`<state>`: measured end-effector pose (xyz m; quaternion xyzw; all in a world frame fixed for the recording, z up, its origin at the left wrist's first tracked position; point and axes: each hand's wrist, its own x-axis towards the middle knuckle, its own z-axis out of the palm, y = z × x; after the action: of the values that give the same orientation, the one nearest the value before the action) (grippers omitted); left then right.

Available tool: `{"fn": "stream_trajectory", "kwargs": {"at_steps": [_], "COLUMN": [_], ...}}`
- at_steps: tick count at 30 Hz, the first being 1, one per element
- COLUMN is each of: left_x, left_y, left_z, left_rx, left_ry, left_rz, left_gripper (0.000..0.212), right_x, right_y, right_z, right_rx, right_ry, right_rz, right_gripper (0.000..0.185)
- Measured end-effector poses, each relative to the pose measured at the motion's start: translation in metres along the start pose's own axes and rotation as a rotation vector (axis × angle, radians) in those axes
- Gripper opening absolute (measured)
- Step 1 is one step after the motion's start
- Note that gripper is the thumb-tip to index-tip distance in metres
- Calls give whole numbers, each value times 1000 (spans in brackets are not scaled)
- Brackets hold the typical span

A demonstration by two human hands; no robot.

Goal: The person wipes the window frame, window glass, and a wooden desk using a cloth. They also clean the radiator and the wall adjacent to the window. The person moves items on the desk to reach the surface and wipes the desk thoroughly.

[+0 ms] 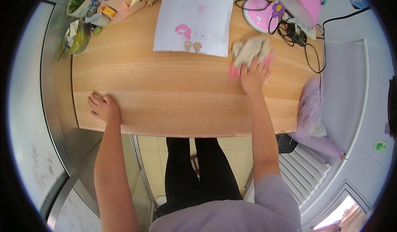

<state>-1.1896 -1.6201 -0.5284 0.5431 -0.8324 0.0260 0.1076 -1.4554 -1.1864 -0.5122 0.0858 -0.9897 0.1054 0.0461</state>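
My right hand presses on a crumpled beige and pink cloth on the wooden desktop. The fingers lie spread over the cloth's near side, and the hand looks slightly blurred. Left of the cloth, apart from it, lies a white sheet of paper with drawings of pink-haired figures and flowers. My left hand rests on the desktop near its front left corner. Its fingers are bent and a little apart, with nothing seen in them.
A pink lamp and tangled black cables stand back right. At back left are a pink organizer, a white cup, a glass jar and a planter. A purple mesh bag hangs at the right edge, above a radiator.
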Motion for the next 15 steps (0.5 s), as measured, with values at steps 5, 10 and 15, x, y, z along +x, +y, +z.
{"fn": "stream_trajectory", "kwargs": {"at_steps": [5,10,15], "left_x": [5,0,5], "left_y": [-2,-7,-9], "left_z": [5,9,10], "left_rx": [3,31,40], "left_ry": [4,29,1], "left_rz": [-9,-11,-7], "left_gripper": [51,50,50], "right_x": [-79,-242,-176], "right_y": [-53,-46,41], "right_z": [-8,-57,-41], "right_rx": [54,112,51], "right_ry": [-91,-360,-342], "right_rz": [37,-173,-64], "right_gripper": [67,60,59]}}
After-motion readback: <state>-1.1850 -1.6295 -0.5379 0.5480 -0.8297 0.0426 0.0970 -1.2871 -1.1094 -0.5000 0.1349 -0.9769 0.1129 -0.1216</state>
